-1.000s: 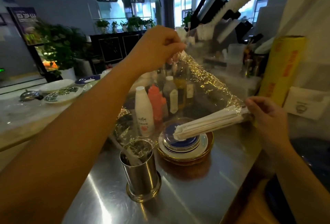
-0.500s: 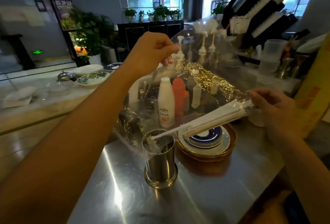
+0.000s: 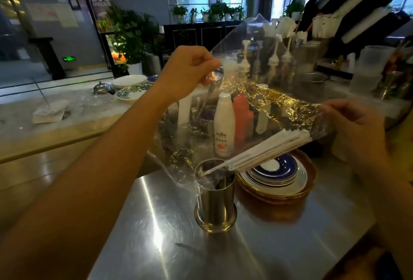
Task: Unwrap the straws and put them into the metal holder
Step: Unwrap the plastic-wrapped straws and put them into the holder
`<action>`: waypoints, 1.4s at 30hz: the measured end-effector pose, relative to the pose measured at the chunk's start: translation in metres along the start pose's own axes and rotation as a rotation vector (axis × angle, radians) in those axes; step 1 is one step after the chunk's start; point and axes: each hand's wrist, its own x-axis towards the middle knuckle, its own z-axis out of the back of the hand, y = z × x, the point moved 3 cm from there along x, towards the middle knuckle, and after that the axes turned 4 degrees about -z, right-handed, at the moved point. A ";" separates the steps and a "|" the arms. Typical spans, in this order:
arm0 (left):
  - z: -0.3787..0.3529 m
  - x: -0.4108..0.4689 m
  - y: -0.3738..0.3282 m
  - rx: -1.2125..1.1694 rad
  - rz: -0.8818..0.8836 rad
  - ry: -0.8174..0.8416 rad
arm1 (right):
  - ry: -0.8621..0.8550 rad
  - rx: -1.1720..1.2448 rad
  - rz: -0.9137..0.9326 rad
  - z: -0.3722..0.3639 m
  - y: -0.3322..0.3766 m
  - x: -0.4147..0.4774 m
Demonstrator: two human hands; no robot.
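Tipping a bundle of straws (image 3: 266, 149) toward the holder (image 3: 215, 197), the person is at the transfer step: the wrap (image 3: 257, 92) is already opened out into a loose clear sheet, yet the straws lie against its lower edge rather than free of it. The left hand (image 3: 188, 72) is raised and pinched shut on the sheet's upper edge, keeping it spread. The right hand (image 3: 355, 130) is closed on the upper end of the bundle together with the sheet's corner; how much of that grip is on straws and how much on plastic cannot be told.

The bundle slopes down to the left, and one straw runs ahead of the rest with its tip at the holder's mouth, seemingly just inside the rim. The others hang above a stack of plates (image 3: 277, 179) just beside the holder. The holder stands upright on the counter (image 3: 156, 246), near its far edge, with a fold of the sheet draped at its rim.

Next, I judge, the right hand must steepen the bundle so all tips point into the mouth, then loosen its grip so the straws slide in while the left hand draws the sheet clear. The risk is straws catching on the plastic or spilling onto the plates.
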 end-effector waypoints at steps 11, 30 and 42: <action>0.003 -0.038 0.031 -0.106 0.138 0.071 | -0.012 0.068 -0.016 -0.022 -0.003 0.006; 0.016 -0.049 0.060 -0.147 0.147 -0.021 | 0.048 0.242 -0.203 -0.046 -0.029 -0.016; 0.043 -0.062 0.063 -0.140 0.160 -0.132 | 0.031 0.132 -0.100 -0.066 0.005 0.009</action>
